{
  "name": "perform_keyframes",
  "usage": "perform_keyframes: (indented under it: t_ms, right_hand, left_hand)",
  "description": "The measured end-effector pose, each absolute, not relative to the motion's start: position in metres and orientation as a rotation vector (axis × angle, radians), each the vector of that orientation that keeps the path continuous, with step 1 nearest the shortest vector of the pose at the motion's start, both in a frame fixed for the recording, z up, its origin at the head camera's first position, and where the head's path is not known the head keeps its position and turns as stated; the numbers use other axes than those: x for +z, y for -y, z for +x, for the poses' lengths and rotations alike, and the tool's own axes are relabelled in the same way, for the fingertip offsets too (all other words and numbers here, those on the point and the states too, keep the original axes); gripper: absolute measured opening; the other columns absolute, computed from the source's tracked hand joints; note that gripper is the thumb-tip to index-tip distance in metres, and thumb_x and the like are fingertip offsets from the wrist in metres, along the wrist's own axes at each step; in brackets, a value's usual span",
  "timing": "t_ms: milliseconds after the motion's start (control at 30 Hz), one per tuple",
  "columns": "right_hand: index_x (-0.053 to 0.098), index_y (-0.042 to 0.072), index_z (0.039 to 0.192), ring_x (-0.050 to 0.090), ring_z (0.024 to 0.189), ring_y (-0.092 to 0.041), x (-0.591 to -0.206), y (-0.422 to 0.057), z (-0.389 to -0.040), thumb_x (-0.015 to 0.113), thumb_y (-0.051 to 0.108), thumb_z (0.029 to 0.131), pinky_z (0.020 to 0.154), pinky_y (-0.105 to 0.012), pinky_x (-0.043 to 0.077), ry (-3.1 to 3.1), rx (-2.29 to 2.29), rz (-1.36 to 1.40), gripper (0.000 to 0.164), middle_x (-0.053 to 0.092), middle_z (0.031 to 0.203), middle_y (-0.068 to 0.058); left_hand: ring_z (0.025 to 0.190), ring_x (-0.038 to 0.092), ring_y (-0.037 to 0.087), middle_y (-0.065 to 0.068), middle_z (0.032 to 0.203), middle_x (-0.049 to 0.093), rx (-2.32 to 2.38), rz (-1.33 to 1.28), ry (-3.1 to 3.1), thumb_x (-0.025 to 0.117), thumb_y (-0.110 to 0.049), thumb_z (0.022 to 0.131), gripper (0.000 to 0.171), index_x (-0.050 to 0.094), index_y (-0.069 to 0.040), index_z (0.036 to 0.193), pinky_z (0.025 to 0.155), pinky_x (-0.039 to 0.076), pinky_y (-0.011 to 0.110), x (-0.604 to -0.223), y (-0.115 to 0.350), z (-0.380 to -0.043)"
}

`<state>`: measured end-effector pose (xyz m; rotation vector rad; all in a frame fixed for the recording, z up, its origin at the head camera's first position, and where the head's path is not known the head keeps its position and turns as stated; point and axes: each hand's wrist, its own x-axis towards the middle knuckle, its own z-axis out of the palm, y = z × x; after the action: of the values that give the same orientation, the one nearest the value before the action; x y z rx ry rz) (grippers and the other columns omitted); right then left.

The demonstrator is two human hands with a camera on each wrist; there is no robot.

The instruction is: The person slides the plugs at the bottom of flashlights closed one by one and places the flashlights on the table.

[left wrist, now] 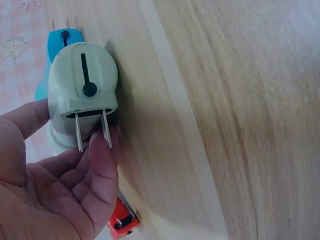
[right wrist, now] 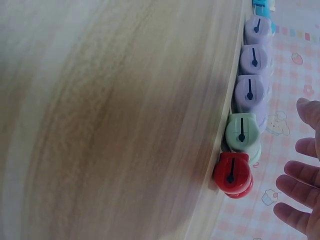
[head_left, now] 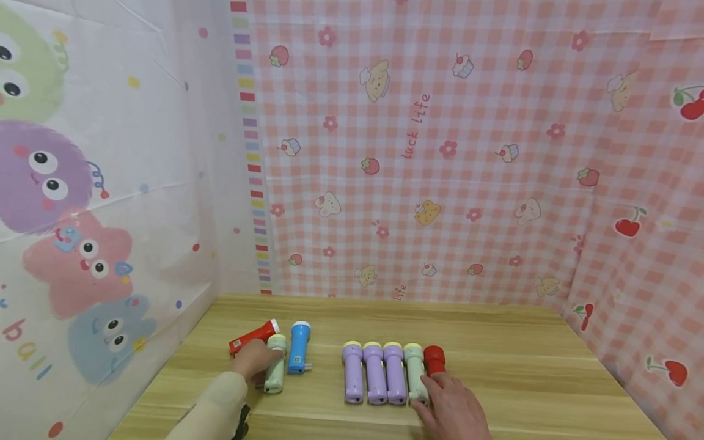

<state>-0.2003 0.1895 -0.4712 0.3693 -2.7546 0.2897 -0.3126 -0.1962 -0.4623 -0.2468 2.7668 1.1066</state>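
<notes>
My left hand (head_left: 253,359) grips a pale green flashlight (head_left: 275,371) between thumb and fingers. Two metal plug prongs (left wrist: 106,129) stick out of this flashlight's side near its tail end in the left wrist view. A red flashlight (head_left: 249,339) lies slanted behind that hand, and a blue one (head_left: 299,348) lies just right of the green one. Loosely spread, my right hand (head_left: 456,408) hovers by the near end of a row, apart from the flashlights in the right wrist view. Nearest to it are a red flashlight (right wrist: 232,172) and a green flashlight (right wrist: 242,132).
Three purple flashlights (head_left: 375,374) continue the row leftward, side by side. Everything lies on a wood-grain table (head_left: 511,354). A pink checked cloth (head_left: 484,183) hangs behind and at the right; a white printed cloth (head_left: 148,183) hangs at the left.
</notes>
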Motion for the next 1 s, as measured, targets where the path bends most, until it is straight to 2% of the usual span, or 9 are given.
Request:
perform_keyframes:
  t_ms: [300,567,800,1000]
  right_hand:
    - [0.069,0.008,0.114,0.06,0.088,-0.025,-0.472,-0.189,-0.202,0.077,0.042,0.083,0.071,-0.043,0.052,2.765,0.306,0.369,0.047,0.062,0.104,-0.006]
    - [0.069,0.005,0.117,0.058,0.088,-0.023,-0.469,-0.191,-0.21,0.078,0.039,0.083,0.077,-0.045,0.052,2.865,0.331,0.311,0.049,0.062,0.105,-0.007]
    - [0.068,0.0,0.114,0.06,0.102,-0.034,-0.478,-0.199,-0.215,0.078,0.027,0.085,0.085,-0.051,0.052,2.847,0.387,0.256,0.041,0.062,0.112,-0.016]
    - [0.066,-0.002,0.112,0.06,0.097,-0.035,-0.485,-0.204,-0.221,0.075,0.02,0.087,0.08,-0.051,0.053,2.844,0.393,0.222,0.034,0.06,0.109,-0.019]
  left_hand:
    - [0.073,0.06,0.027,0.015,0.086,0.06,1.204,-0.322,-2.701,0.069,-0.021,0.09,0.04,0.058,0.014,0.107,0.062,0.056,0.035,-0.465,0.198,-0.315]
    - [0.075,0.061,0.029,0.016,0.088,0.06,1.195,-0.31,-2.699,0.069,-0.021,0.089,0.045,0.056,0.015,0.111,0.065,0.057,0.039,-0.464,0.2,-0.313]
    - [0.075,0.064,0.029,0.016,0.088,0.062,1.208,-0.306,-2.683,0.069,-0.022,0.089,0.048,0.054,0.017,0.113,0.066,0.058,0.042,-0.466,0.203,-0.314]
    - [0.075,0.064,0.03,0.018,0.09,0.061,1.257,-0.297,-2.671,0.068,-0.022,0.088,0.05,0.05,0.017,0.115,0.067,0.058,0.043,-0.466,0.207,-0.313]
